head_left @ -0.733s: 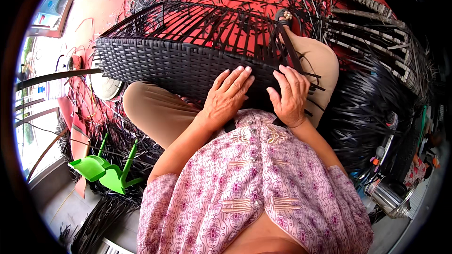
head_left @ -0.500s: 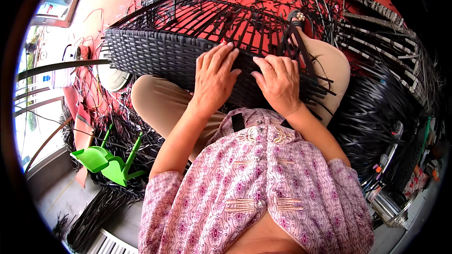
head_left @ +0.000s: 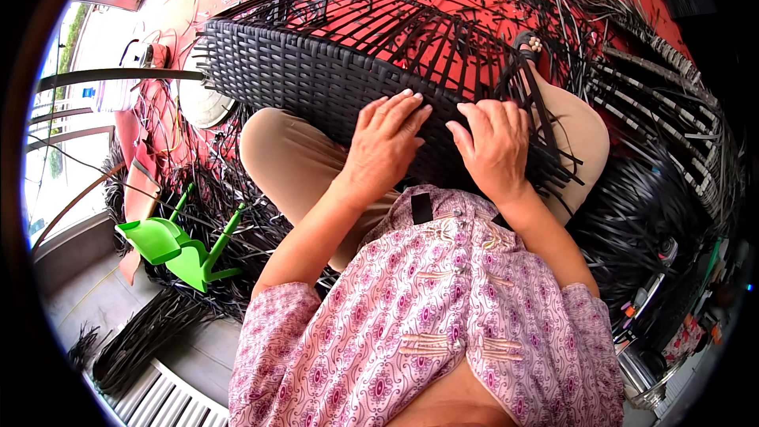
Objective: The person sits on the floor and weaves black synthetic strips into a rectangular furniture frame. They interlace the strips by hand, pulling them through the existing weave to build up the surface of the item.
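While the left hand (head_left: 386, 141) and right hand (head_left: 498, 146) rest on the black woven panel (head_left: 304, 75) at twelve o'clock, I can't tell whether either pinches anything. Even pressure should keep it snug.

Left grip (head_left: 385, 145), right grip (head_left: 498, 150) (palms down)

Curved black woven-strip panel (head_left: 292, 71) is set before pink patterned shirt (head_left: 427, 308); angular green plastic object (head_left: 190, 265) left, long black strips (head_left: 624, 209) right.
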### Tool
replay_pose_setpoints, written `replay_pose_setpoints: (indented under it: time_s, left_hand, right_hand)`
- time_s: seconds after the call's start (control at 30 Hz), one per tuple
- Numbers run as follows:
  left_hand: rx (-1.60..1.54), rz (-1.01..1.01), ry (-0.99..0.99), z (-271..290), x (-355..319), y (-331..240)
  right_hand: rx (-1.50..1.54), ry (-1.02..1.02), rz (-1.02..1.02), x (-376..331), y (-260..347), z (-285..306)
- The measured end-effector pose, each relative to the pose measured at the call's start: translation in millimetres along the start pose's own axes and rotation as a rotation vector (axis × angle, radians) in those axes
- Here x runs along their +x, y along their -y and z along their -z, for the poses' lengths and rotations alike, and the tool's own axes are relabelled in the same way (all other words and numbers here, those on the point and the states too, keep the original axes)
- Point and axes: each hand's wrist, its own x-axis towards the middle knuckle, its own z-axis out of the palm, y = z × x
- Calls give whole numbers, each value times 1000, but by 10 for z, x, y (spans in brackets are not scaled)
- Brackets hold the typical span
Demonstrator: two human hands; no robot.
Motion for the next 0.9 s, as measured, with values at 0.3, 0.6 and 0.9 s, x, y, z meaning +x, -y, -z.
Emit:
replay_pose_setpoints:
  time_s: [0.3, 0.6, 0.9]
  left_hand:
    - [-121, -2, 19, 572, 586, 730]
    - [-281, -140, 151, 554, 865, 978]
    - [-421, -174, 281, 518, 1006, 1074]
  right_hand:
    - [255, 9, -57, 570, 206, -388]
    - [389, 51, -177, 697, 201, -525]
    - [335, 58, -212, 716, 264, -565]
